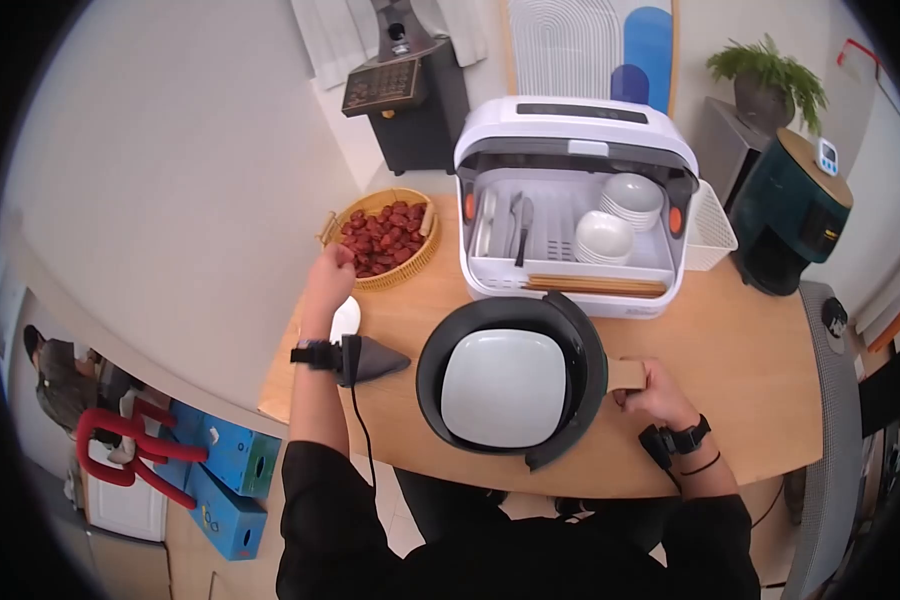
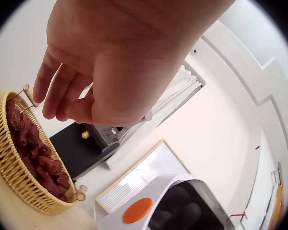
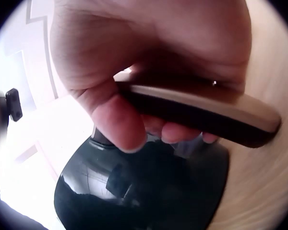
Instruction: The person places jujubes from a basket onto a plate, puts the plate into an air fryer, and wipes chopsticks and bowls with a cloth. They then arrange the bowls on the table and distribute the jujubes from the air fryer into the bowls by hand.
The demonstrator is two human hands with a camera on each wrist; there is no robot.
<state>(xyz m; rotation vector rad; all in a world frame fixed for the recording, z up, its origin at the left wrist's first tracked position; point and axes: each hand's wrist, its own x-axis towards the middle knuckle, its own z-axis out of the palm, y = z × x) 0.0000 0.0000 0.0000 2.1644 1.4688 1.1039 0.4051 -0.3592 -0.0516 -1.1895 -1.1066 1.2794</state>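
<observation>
My right hand grips the wood-toned handle of a dark air fryer basket at the table's front. Inside the basket lies a pale square plate. In the right wrist view my thumb and fingers wrap the handle, above the basket's glossy dark green front. My left hand hovers at the near left rim of a woven basket of red dates. Its fingers hang loosely curled, with nothing visible in them.
Behind the air fryer basket stands a white dish box with bowls, cutlery and chopsticks. A green air fryer and a white plastic basket are on the right. A grey pointed object lies by my left forearm.
</observation>
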